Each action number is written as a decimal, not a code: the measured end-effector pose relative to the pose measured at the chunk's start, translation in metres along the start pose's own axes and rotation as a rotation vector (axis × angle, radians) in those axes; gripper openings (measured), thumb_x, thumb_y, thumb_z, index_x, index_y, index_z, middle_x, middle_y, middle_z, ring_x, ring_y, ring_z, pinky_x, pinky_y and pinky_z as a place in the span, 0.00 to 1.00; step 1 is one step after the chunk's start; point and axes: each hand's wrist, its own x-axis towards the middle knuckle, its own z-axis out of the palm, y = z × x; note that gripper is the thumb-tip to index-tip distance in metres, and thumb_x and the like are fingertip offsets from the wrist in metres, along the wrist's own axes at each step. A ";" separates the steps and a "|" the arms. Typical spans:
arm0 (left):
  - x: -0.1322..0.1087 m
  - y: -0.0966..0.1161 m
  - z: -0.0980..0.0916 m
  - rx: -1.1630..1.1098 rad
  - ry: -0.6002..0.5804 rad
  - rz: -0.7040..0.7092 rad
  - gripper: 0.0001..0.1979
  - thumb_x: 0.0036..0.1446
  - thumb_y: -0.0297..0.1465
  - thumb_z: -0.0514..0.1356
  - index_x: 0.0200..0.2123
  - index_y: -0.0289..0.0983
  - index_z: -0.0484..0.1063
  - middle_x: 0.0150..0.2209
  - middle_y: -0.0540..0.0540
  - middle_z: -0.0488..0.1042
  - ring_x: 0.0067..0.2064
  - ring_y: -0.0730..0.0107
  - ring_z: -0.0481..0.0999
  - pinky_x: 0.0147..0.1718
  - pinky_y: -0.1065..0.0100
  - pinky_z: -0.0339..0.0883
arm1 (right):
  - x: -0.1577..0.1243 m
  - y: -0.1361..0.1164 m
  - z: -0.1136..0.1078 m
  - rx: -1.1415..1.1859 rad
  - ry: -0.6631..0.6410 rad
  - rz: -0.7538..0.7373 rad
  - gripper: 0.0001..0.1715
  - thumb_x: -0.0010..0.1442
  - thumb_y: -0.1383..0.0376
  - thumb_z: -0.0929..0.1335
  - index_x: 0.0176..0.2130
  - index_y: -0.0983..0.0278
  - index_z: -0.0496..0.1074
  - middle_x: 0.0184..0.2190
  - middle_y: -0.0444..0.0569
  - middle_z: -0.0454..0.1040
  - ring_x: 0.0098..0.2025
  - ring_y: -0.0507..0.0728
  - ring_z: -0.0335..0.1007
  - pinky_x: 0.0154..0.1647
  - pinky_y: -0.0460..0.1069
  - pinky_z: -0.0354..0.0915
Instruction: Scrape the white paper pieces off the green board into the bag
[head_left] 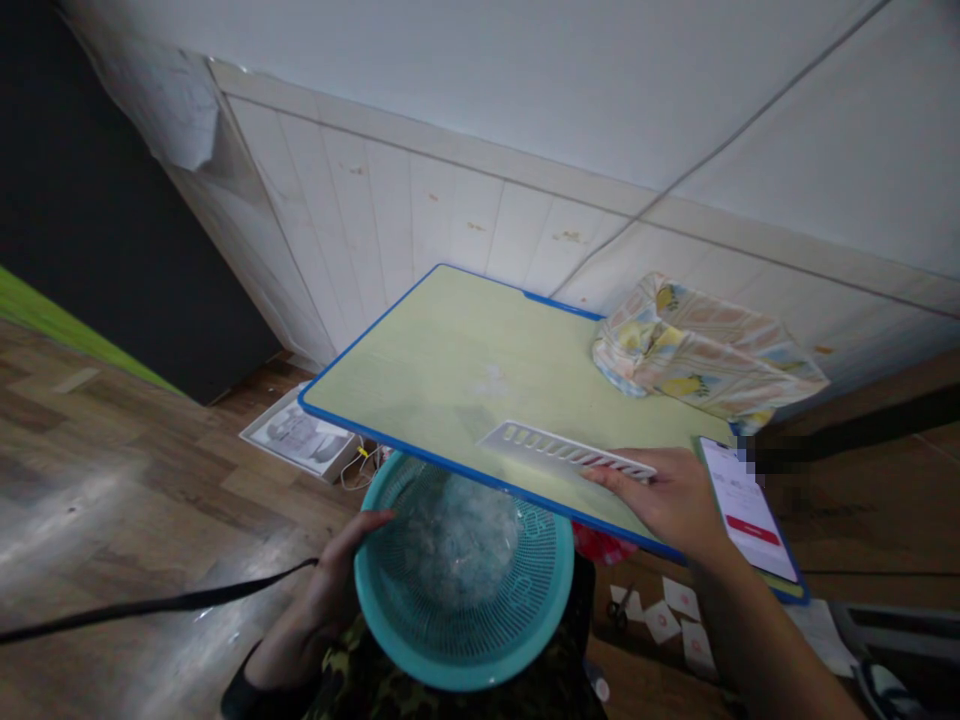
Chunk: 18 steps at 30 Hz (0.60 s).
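My left hand (341,565) grips the left rim of a round teal plastic basket (465,660), its thumb over the edge. Inside the basket lies a heap of clear, whitish pieces (461,540), too blurred to make out. The basket sits over my lap, partly under the front edge of a pale yellow board (450,340) with a blue rim. My right hand (664,490) is closed on a white slotted plastic strip (562,448), which rests low over the board near its front edge.
A patterned cloth-lined container (712,350) stands at the board's back right. A phone (750,510) lies on its right end. White cards (661,622) and scissors (619,608) are below right. An open white box (300,435) is on the floor at left, and a wall runs behind.
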 end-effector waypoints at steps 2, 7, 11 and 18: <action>-0.001 -0.001 0.001 0.047 0.006 0.018 0.14 0.51 0.29 0.65 0.42 0.34 0.81 0.27 0.42 0.85 0.29 0.49 0.84 0.33 0.56 0.76 | -0.015 -0.003 -0.002 -0.025 0.027 -0.047 0.05 0.55 0.59 0.74 0.32 0.55 0.83 0.28 0.44 0.82 0.25 0.57 0.79 0.25 0.47 0.72; 0.000 -0.003 0.001 0.043 -0.026 0.025 0.15 0.52 0.29 0.64 0.44 0.31 0.81 0.27 0.41 0.85 0.29 0.49 0.84 0.35 0.55 0.75 | -0.046 -0.012 -0.003 -0.053 0.056 -0.080 0.06 0.58 0.61 0.72 0.34 0.53 0.83 0.30 0.43 0.82 0.27 0.59 0.80 0.27 0.49 0.75; -0.001 -0.003 0.001 0.044 -0.059 0.030 0.20 0.53 0.28 0.64 0.50 0.30 0.78 0.30 0.40 0.86 0.31 0.50 0.84 0.37 0.56 0.75 | -0.047 -0.017 -0.003 -0.095 0.072 -0.068 0.06 0.58 0.61 0.72 0.33 0.54 0.83 0.28 0.42 0.82 0.26 0.58 0.80 0.25 0.48 0.74; 0.000 -0.002 -0.001 0.022 -0.139 0.007 0.18 0.56 0.29 0.63 0.51 0.34 0.78 0.29 0.44 0.86 0.31 0.52 0.85 0.37 0.58 0.76 | 0.007 -0.010 0.023 -0.092 0.232 -0.035 0.07 0.58 0.61 0.72 0.33 0.58 0.83 0.32 0.44 0.83 0.32 0.59 0.81 0.33 0.49 0.75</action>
